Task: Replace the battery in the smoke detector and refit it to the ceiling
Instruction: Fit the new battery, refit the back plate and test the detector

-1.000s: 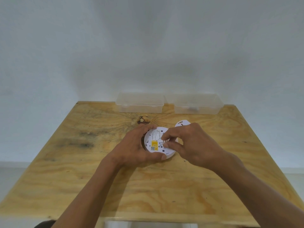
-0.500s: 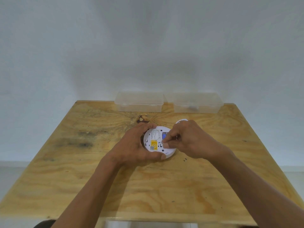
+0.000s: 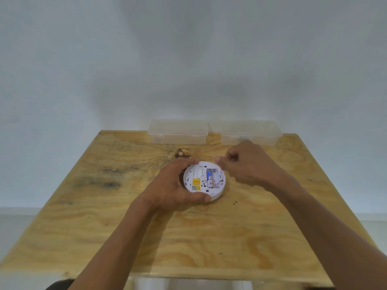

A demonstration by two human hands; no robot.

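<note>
Left hand [image 3: 173, 185] fingers clamp the detector [image 3: 204, 181] back-up on the desk [image 3: 125, 227] to expose the battery [image 3: 209, 178]; right hand [image 3: 247, 164] fingers curled, contents unclear.

Right hand [image 3: 249, 164] lifted off smoke detector [image 3: 204, 181], now just beside | battery [image 3: 209, 178] compartment now uncovered

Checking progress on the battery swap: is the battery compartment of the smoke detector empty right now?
No, a blue and white battery sits in the open compartment of the smoke detector, which the left hand holds.
</note>
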